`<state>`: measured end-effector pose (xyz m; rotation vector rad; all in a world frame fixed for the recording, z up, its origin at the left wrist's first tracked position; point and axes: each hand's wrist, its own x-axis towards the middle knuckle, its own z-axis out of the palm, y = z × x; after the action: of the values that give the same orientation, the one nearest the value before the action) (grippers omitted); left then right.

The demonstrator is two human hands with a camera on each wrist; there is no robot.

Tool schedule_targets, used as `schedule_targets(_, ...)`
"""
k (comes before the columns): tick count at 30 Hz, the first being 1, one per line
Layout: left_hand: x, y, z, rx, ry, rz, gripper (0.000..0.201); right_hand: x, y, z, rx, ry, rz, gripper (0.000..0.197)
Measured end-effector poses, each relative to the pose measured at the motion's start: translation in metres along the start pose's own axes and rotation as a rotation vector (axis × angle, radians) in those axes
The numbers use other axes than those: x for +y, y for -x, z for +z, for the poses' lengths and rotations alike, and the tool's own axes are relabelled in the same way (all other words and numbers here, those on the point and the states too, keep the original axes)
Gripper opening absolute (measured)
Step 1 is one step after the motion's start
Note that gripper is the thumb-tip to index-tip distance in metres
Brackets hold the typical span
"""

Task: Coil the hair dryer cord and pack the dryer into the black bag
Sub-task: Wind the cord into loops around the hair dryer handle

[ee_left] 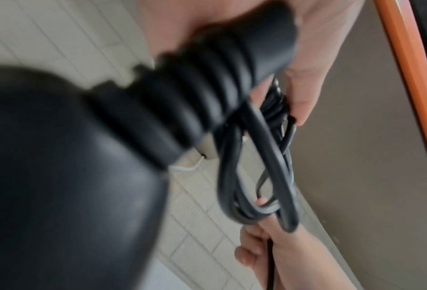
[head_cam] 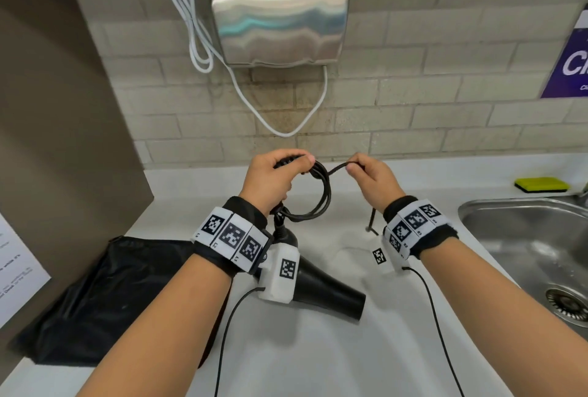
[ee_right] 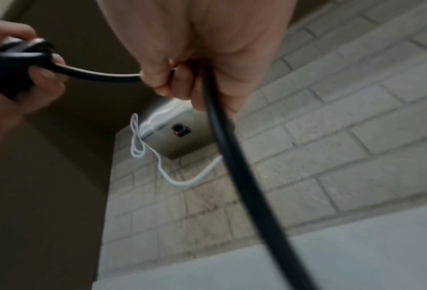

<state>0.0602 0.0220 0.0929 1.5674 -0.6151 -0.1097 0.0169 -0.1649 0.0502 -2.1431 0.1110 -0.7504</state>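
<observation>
My left hand [head_cam: 280,174] grips the black hair dryer's handle together with several loops of its black cord [head_cam: 321,196]. The dryer body [head_cam: 324,288] hangs below my left wrist, nozzle pointing right. The left wrist view shows the ribbed cord collar [ee_left: 189,94] and the loops [ee_left: 269,186] pressed under my fingers. My right hand [head_cam: 362,170] pinches the free run of cord [ee_right: 232,157] just right of the coil; the rest trails down past my right wrist. The black bag [head_cam: 105,295] lies flat on the counter at the left.
A white counter [head_cam: 318,365] runs under my arms. A steel sink [head_cam: 525,244] lies at the right with a yellow sponge [head_cam: 541,185] behind it. A steel hand dryer [head_cam: 280,15] with a white cable hangs on the tiled wall. A brown panel [head_cam: 57,110] stands at the left.
</observation>
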Motion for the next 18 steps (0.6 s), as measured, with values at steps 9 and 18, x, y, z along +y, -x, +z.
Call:
schedule_targets(9, -0.005, -0.007, 0.008, -0.081, -0.258, 0.133, 0.004, -0.053, -0.007, -0.003, 0.250, -0.242, -0.124, 0.019)
schedule_targets(18, 0.000, -0.002, 0.002, -0.167, -0.310, 0.169, 0.021, -0.085, 0.006, 0.006, 0.205, -0.334, -0.277, 0.020)
